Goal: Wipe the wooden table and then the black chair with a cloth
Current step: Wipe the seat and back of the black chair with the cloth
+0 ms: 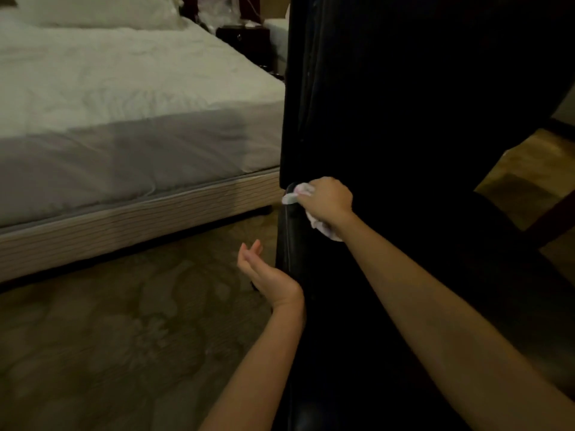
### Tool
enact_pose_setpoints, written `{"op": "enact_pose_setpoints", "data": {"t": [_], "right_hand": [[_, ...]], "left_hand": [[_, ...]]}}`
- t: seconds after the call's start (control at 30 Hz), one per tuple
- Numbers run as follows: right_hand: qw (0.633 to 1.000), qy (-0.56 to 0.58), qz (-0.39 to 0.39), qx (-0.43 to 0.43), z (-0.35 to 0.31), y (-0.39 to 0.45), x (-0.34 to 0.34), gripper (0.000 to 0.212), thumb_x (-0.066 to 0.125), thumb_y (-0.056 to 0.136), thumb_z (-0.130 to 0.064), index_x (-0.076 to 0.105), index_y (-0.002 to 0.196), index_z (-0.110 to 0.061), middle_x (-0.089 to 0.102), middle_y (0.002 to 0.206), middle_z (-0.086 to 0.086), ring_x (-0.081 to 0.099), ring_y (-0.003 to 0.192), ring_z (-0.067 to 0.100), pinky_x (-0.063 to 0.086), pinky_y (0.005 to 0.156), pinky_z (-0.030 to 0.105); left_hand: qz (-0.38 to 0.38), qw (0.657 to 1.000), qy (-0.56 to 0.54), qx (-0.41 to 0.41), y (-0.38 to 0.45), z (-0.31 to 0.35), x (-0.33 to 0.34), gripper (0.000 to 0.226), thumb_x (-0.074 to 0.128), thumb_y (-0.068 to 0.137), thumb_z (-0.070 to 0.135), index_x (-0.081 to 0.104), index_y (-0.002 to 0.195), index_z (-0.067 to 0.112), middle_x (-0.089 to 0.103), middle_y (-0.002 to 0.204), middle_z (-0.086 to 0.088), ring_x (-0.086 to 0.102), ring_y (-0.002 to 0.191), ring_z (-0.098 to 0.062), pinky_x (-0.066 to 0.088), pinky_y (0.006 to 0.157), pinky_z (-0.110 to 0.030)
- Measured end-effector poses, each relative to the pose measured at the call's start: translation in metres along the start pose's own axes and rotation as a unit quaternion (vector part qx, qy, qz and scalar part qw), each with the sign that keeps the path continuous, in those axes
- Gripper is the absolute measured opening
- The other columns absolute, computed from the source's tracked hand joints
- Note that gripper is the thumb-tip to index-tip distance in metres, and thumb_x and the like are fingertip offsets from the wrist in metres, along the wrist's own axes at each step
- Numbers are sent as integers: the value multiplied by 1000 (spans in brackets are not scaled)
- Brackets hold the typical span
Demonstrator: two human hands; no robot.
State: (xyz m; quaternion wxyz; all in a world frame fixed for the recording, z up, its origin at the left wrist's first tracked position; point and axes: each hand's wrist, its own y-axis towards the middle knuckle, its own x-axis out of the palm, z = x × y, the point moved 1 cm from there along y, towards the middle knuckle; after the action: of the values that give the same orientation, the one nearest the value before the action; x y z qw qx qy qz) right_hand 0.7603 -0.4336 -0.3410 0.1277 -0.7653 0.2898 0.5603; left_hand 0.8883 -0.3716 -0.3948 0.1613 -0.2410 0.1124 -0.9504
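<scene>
Two bare forearms reach forward from the bottom edge, closest to the lens. Filling the space around and beyond the fingers is the tall black upholstered chair point(420, 98), its dark back rising above the right hand and its seat running beneath that arm. Off to the left of both hands lies the wide bed with white sheets and a grey cover point(118, 98), and under the left fingers spreads the dim patterned carpet point(109, 337). Right of the chair, a strip of brown wooden table point(522, 172) shows, well apart from either hand. The right hand point(326, 202) is curled tight around the small crumpled white cloth point(295, 194), pressing it to the chair's left edge where back meets seat. The left hand point(264, 272) hovers just beside the seat's side, palm up, fingers loosely apart and holding nothing.
</scene>
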Motion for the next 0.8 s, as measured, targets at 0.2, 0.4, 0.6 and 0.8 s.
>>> {"op": "enact_pose_setpoints", "data": {"t": [0.2, 0.4, 0.6, 0.8], "right_hand": [[976, 128, -156, -86, -26, -56, -9, 30, 66, 78, -46, 67, 78, -16, 62, 76, 2, 60, 78, 17, 43, 65, 27], [991, 65, -21, -117, -8, -11, -36, 25, 62, 84, -39, 67, 79, -14, 60, 84, 5, 57, 81, 16, 41, 65, 27], [961, -189, -29, -202, -23, 50, 17, 34, 49, 90, -39, 61, 115, -19, 48, 118, 10, 47, 110, 28, 39, 78, 37], [947, -256, -28, -194, -42, 84, 29, 34, 50, 89, -33, 62, 113, -13, 51, 117, 13, 50, 106, 29, 36, 72, 34]], "left_hand": [[14, 993, -75, -92, 9, -1, -6, 49, 21, 100, 45, 42, 130, 12, 55, 121, -8, 51, 114, -17, 34, 100, -29], [19, 991, -80, -108, 14, -2, -4, 39, 24, 102, 32, 42, 130, 11, 54, 123, -8, 51, 115, -16, 34, 99, -27], [-19, 996, -36, -82, 14, -11, -10, 30, 27, 102, 26, 48, 121, 16, 59, 112, 0, 54, 108, -10, 36, 91, -24], [-33, 998, 10, -49, 23, -10, -2, 25, 30, 101, 26, 50, 114, 19, 59, 109, 0, 55, 104, -12, 41, 91, -24]]}}
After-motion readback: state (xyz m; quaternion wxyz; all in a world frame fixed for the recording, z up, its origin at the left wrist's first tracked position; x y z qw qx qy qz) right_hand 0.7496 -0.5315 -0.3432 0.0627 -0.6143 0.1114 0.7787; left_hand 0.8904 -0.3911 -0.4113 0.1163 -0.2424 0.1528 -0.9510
